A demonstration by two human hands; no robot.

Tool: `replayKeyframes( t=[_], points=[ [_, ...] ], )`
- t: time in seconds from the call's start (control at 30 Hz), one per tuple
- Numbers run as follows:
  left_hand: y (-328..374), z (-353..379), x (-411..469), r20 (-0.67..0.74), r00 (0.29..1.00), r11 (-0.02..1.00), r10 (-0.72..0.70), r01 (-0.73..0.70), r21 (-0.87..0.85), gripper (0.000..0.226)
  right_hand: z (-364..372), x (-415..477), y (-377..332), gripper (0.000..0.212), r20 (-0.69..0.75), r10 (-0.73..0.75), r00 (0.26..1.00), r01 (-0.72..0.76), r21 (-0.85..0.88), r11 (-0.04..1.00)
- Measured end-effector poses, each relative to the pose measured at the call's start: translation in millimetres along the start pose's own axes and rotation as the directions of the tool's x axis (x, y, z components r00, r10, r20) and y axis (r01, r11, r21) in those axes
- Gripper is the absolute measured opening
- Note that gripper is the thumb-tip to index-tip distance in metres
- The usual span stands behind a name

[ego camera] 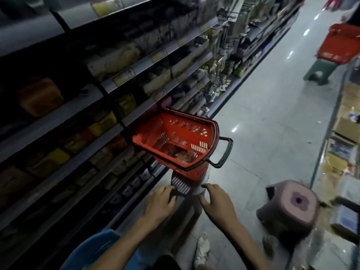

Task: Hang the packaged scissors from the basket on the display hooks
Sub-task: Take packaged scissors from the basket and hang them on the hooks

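Long grey metal shelving (109, 82) across left and upper frame, dim, stocked with blurred boxed goods. Pale glossy tiled floor (272, 106) down the right half. Red plastic shopping basket with black handles (206, 141) at centre, tilted, standing on a grey slotted plastic stool (181, 185) hard against the shelving's lower tiers. Round-topped purple plastic stool (292, 207) lower right, well apart from the basket. Second red basket (339, 45) on a green stool (319, 71) at upper right, far down the aisle. Left hand (160, 203) at lower centre, fingers spread and lying on the grey stool's near edge, gripping nothing. Right hand (219, 203) just beside it, fingers splayed at the stool's right edge, nothing held; contact with the stool too blurred to call. Orange-red packaged scissors (181, 152) heaped in the basket's bottom, detail smeared. Black wire display hooks (230, 15) jutting from the shelving at upper centre.
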State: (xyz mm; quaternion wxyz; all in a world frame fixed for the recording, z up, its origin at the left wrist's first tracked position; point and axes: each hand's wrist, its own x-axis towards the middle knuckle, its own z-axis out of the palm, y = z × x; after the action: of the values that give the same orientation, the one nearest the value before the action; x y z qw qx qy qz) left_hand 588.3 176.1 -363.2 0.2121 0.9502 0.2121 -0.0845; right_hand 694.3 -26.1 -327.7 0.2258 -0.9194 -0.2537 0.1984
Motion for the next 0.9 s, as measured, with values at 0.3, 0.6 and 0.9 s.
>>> replayKeyframes(
  t=[0.3,0.6,0.9],
  points=[
    [-24,-23,105,-0.022,1.0,0.992,0.006,-0.003,0.129,0.049,15,148,-7,0.036,-0.005,-0.218,0.976,0.207,-0.283,0.936],
    [-92,-15,209,0.133,0.965,0.945,0.225,-0.249,0.211,0.064,59,209,8,0.042,0.15,-0.129,0.98,0.191,-0.54,0.82],
    [-139,-12,249,0.191,0.933,0.921,0.304,-0.339,0.193,0.064,63,275,-9,0.042,0.38,0.083,0.921,0.131,-0.503,0.854]
  ],
)
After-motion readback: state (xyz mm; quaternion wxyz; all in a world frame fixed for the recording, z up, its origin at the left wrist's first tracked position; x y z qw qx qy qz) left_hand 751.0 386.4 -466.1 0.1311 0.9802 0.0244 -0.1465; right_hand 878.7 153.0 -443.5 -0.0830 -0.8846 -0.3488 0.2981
